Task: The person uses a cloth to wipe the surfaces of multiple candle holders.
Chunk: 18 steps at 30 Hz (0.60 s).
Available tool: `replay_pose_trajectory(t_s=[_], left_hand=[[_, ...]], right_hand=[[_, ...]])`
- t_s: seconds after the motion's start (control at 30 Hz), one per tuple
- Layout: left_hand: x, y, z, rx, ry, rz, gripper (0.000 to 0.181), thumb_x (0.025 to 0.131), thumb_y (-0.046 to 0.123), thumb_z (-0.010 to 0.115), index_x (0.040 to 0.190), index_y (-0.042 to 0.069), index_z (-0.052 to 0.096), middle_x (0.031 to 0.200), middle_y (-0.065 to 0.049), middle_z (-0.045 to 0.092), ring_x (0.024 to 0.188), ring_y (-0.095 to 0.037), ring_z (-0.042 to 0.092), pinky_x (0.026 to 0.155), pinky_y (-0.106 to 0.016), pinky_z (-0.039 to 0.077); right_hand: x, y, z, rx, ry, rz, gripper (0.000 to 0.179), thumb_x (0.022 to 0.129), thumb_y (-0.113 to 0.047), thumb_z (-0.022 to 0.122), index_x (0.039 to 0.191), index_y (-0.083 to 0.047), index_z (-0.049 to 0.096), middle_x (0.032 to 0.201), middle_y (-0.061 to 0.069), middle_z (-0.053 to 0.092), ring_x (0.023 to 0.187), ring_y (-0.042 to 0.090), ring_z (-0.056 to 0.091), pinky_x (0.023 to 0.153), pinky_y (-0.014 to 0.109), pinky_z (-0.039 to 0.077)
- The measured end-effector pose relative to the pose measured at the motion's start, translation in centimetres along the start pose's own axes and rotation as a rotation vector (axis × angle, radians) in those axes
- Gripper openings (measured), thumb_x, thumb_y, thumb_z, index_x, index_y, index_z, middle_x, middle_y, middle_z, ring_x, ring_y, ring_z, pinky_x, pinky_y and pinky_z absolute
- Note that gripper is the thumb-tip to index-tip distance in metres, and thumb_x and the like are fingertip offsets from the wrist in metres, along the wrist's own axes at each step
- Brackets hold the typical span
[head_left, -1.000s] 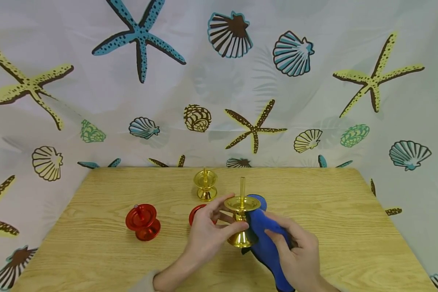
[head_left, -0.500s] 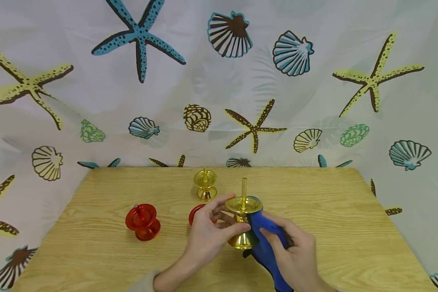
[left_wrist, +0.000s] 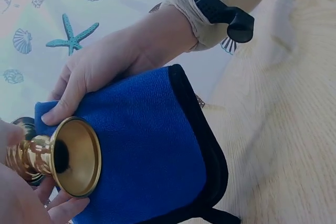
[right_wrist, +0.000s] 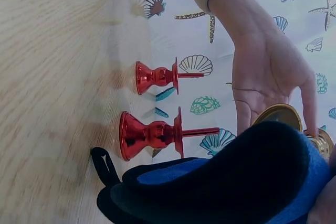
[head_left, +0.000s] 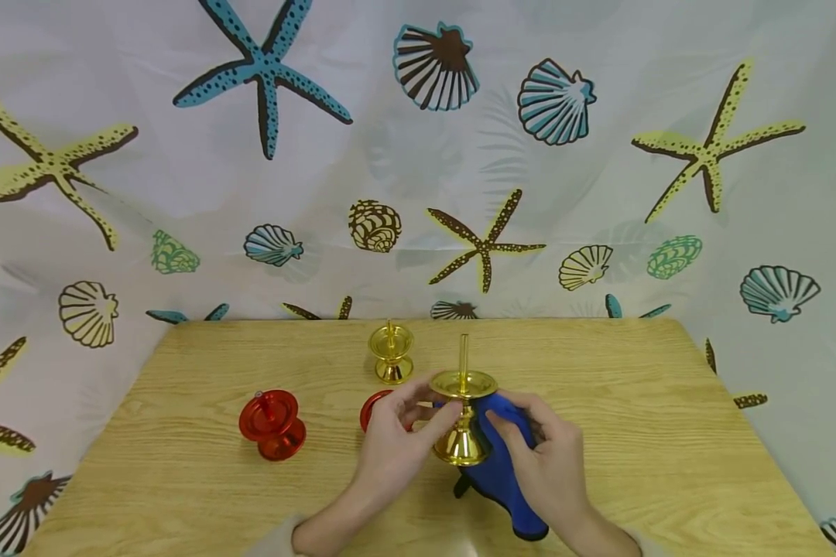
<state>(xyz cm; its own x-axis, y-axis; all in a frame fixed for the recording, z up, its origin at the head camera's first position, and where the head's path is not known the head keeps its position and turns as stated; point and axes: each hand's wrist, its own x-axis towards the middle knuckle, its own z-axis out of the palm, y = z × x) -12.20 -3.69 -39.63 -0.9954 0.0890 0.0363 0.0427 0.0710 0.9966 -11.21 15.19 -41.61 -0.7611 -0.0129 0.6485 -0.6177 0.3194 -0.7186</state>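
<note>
A shiny gold candle holder (head_left: 463,447) with a thin upright rod is held above the table, upright in the head view. My left hand (head_left: 392,447) grips its stem from the left, thumb in front. In my right hand (head_left: 549,458) is a blue cloth (head_left: 499,470) with black edging, pinched and pressed against the holder's right side and behind its stem. The left wrist view shows the holder's hollow base (left_wrist: 86,157) in front of the cloth (left_wrist: 144,140). Part of my right hand's fingers is hidden by the cloth.
On the wooden table (head_left: 669,464) stand a red candle holder (head_left: 270,422) at the left, a second red one (head_left: 371,412) partly behind my left hand, and a smaller-looking gold one (head_left: 393,365) at the back. A seashell-patterned curtain (head_left: 418,155) hangs behind.
My right hand has moved left and slightly up with the cloth, which now also shows left of the stem. My left thumb has shifted up the stem; the held holder has risen slightly.
</note>
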Motion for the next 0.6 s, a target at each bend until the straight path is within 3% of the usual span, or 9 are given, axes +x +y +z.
replay_pose_trajectory(t_s=[0.2, 0.37, 0.6], left_hand=[[0.23, 0.06, -0.28, -0.041, -0.045, -0.049, 0.058, 0.088, 0.015, 0.085, 0.142, 0.016, 0.064, 0.116, -0.014, 0.074, 0.097, -0.020, 0.076, 0.070, -0.023, 0.057], [0.44, -0.07, -0.52, -0.044, -0.129, -0.087, 0.063, 0.086, 0.021, 0.089, 0.144, 0.019, 0.064, 0.130, -0.012, 0.071, 0.095, -0.015, 0.075, 0.069, -0.022, 0.056], [0.38, -0.05, -0.70, -0.031, -0.171, -0.074, 0.065, 0.086, 0.021, 0.089, 0.145, 0.017, 0.062, 0.130, -0.013, 0.075, 0.091, -0.021, 0.079, 0.070, -0.024, 0.059]], right_hand=[[0.15, 0.59, -0.20, 0.002, 0.000, 0.020, 0.021, 0.091, 0.010, 0.073, 0.109, -0.001, 0.076, 0.096, 0.015, 0.081, 0.082, 0.007, 0.077, 0.065, 0.017, 0.059], [-0.07, 0.83, -0.05, 0.024, -0.014, 0.014, 0.020, 0.092, 0.012, 0.071, 0.108, 0.002, 0.075, 0.097, 0.017, 0.081, 0.087, 0.001, 0.075, 0.070, 0.017, 0.060], [-0.63, 0.73, -0.01, 0.092, -0.002, -0.048, 0.028, 0.089, 0.020, 0.067, 0.110, 0.003, 0.074, 0.099, 0.023, 0.079, 0.094, 0.000, 0.075, 0.079, 0.018, 0.062]])
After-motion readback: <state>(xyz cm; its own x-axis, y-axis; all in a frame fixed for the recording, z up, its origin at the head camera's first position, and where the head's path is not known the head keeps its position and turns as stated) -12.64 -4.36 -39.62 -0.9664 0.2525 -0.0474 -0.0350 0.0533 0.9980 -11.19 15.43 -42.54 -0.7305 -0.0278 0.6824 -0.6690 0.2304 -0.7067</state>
